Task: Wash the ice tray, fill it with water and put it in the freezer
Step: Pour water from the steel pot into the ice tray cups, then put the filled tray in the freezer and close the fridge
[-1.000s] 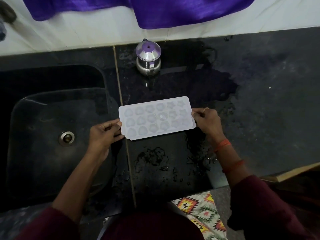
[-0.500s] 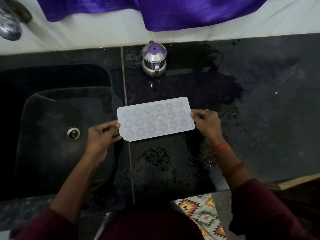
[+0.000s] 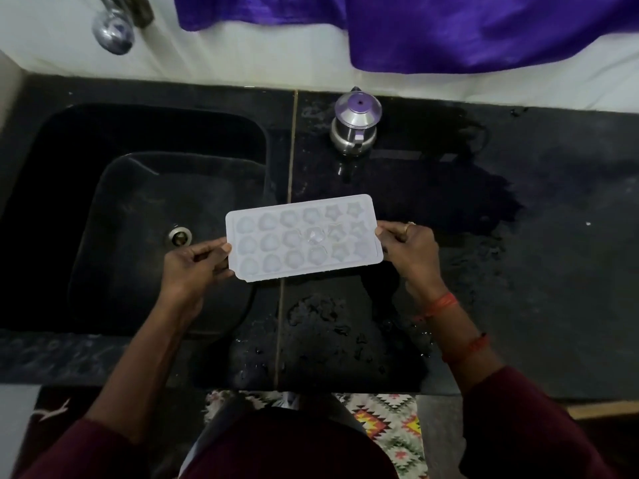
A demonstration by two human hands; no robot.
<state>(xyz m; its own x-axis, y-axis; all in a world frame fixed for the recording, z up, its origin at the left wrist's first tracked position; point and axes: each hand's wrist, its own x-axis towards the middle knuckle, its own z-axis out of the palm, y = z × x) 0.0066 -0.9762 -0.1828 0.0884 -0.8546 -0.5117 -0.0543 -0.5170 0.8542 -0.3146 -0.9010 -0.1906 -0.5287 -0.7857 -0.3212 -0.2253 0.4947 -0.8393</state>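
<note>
Near the person, the left hand and the right hand each pinch one short end of the ice tray, fingers closed on its rim, level above the wet counter at the sink edge. The tray seems mostly empty, so filling and freezing probably remain. Farther back stands a steel pot, then the tap. I can read no writing.

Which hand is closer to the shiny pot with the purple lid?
Right. The right hand holds the ice tray just below the steel pot; the left hand is farther away, over the sink.
</note>
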